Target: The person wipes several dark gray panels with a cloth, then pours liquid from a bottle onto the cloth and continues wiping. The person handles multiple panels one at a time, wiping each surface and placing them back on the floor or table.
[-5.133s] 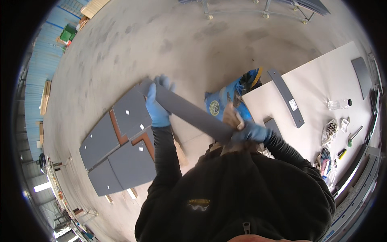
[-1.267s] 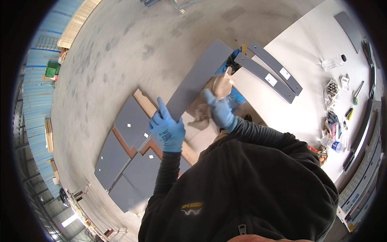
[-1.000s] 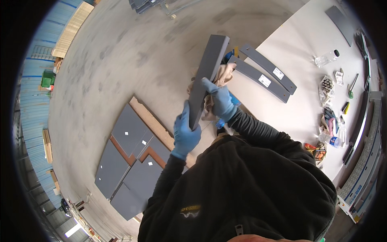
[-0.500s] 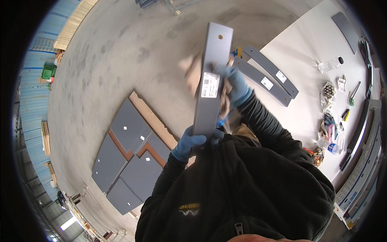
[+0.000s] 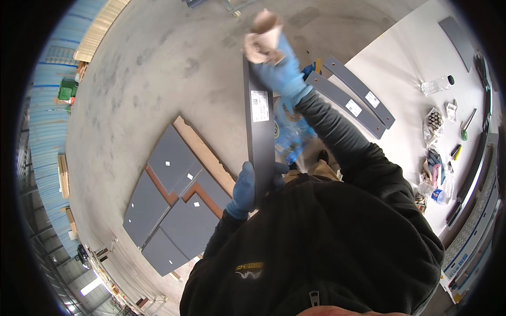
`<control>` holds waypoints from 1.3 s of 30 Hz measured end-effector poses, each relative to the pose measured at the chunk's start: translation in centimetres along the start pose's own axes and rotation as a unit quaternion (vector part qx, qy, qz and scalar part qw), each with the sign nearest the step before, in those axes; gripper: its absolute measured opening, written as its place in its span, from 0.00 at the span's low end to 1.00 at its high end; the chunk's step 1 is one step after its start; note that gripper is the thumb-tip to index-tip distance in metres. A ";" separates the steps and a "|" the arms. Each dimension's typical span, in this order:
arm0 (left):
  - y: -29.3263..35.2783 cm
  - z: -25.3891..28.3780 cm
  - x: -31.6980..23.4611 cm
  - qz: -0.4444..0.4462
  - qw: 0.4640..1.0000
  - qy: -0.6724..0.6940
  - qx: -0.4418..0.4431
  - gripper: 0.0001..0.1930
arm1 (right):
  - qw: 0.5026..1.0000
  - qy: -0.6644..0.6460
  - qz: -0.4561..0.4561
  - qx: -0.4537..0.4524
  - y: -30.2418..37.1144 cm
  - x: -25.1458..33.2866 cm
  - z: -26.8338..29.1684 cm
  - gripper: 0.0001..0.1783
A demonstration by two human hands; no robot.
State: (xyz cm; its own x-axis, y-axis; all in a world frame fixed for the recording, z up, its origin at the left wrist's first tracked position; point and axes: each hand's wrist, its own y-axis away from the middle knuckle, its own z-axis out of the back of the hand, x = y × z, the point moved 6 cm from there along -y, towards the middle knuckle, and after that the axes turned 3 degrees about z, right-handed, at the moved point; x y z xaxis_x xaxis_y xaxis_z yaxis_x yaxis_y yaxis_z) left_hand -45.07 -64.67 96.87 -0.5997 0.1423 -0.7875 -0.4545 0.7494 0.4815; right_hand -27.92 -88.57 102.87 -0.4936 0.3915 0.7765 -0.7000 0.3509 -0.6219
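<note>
A long dark grey board [image 5: 259,145] with a white label [image 5: 260,106] stands lengthwise in front of my chest. My blue-gloved left hand [image 5: 244,190] is closed around its lower end, thumb on the left edge. At the board's far end, my blue-gloved right hand [image 5: 283,72] grips a crumpled beige cloth [image 5: 263,45], which is blurred by motion and covers that end. To the right, two slightly curved grey boards [image 5: 345,101] with labels and a hole near the ends lie side by side at the white table's edge.
The white table [image 5: 406,124] holds a clear bottle [image 5: 437,85], a bag of metal parts [image 5: 434,124], a green-handled screwdriver [image 5: 468,125] and a yellow cutter [image 5: 456,152]. Grey panels [image 5: 184,226] lie stacked at lower left. A blue plastic bag [image 5: 292,134] is below the board.
My right hand and the cloth have moved up the board to its far end. The board has shifted left and turned, showing its face more edge-on.
</note>
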 end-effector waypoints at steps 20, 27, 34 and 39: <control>-1.7 -1.2 0.2 -0.041 0.992 0.079 -0.092 0.31 | 0.981 0.163 0.012 0.105 3.9 1.8 -3.4 0.37; -1.4 1.0 -0.3 -0.117 0.988 0.066 -0.073 0.33 | 0.969 0.096 0.140 0.177 8.6 6.4 -3.6 0.35; 0.6 -1.7 0.2 -0.001 0.997 0.049 -0.066 0.38 | 0.946 0.024 -0.294 0.133 -2.8 -5.4 -0.7 0.26; 0.1 -1.5 -1.4 -0.080 0.995 0.056 -0.035 0.39 | 0.876 -0.344 -0.339 -0.007 -0.8 -4.1 2.9 0.38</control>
State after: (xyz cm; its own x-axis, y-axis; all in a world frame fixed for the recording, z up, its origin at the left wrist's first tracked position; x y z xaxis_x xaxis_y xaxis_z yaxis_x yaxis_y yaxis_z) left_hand -45.24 -65.72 98.61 -0.5832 -0.0504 -0.8108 -0.5926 0.7091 0.3821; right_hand -26.84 -92.94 100.51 -0.1641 -0.5144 0.8417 -0.9486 0.3163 0.0084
